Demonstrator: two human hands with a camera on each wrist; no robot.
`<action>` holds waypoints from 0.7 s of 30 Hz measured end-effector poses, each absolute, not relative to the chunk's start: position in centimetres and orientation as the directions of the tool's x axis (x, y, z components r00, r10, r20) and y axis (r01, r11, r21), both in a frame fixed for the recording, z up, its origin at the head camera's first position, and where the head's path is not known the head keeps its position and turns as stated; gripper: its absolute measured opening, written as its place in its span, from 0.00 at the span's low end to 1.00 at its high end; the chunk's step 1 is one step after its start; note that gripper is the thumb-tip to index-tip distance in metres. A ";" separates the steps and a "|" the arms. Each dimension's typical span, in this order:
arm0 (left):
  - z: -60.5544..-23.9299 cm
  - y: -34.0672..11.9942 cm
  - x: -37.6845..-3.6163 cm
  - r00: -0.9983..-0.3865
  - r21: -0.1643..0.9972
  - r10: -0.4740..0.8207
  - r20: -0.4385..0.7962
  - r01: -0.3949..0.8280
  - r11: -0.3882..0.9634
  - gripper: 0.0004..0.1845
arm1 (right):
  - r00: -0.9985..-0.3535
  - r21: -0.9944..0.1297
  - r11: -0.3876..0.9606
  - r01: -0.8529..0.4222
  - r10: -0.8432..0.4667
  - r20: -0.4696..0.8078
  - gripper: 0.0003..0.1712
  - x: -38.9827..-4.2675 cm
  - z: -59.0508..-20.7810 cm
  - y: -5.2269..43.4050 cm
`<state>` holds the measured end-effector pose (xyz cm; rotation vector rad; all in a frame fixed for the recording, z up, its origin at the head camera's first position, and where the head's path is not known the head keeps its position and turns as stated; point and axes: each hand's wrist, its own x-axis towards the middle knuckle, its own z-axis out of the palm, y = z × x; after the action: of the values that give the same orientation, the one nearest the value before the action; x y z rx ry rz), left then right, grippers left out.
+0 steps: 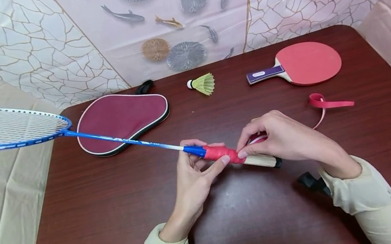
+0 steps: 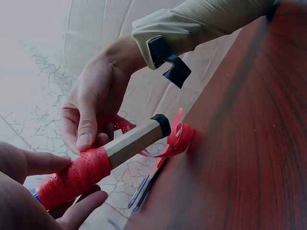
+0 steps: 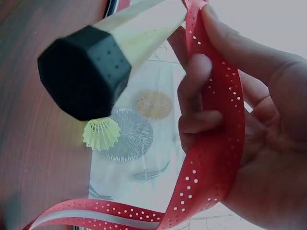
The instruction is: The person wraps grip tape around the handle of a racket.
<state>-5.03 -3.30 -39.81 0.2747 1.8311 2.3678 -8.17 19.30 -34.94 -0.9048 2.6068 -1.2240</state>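
A blue-and-white badminton racket (image 1: pixel 124 141) is held across the front of the table, its head off to the left. Red perforated grip tape (image 1: pixel 217 151) winds around the upper part of its handle. Below that the wood (image 1: pixel 260 160) is bare, down to a black butt cap (image 3: pixel 74 72). My left hand (image 1: pixel 194 183) grips the wrapped part, thumb on the tape. At the lower edge of the wrap my right hand (image 1: pixel 280 136) pinches the tape between thumb and fingers. From there the loose strip (image 3: pixel 216 124) runs across the right palm and trails onto the table.
The curled tape end (image 1: pixel 327 103) lies to the right. Behind are a maroon paddle case (image 1: pixel 119 113) at left, a yellow shuttlecock (image 1: pixel 204 84) in the middle and a red table tennis paddle (image 1: pixel 308 62) at right. Patterned cloth (image 1: pixel 177 20) hangs beyond the table (image 1: pixel 119 222).
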 end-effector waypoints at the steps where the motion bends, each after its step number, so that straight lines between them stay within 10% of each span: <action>1: -39.8 -3.3 -5.0 -0.975 0.966 0.216 0.060 0.002 -0.258 0.28 | -0.811 -0.738 0.488 -0.467 -0.569 0.138 0.11 -8.2 -34.9 19.4; 21: -39.6 -3.5 -5.1 -0.974 0.970 0.217 0.071 0.016 -0.244 0.28 | -0.853 -0.757 0.521 -0.395 -0.514 0.092 0.08 -8.6 -35.4 18.9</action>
<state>-5.08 -3.52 -39.65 0.2877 1.8462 2.3638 -8.62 18.88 -35.41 -0.7857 2.6122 -1.2437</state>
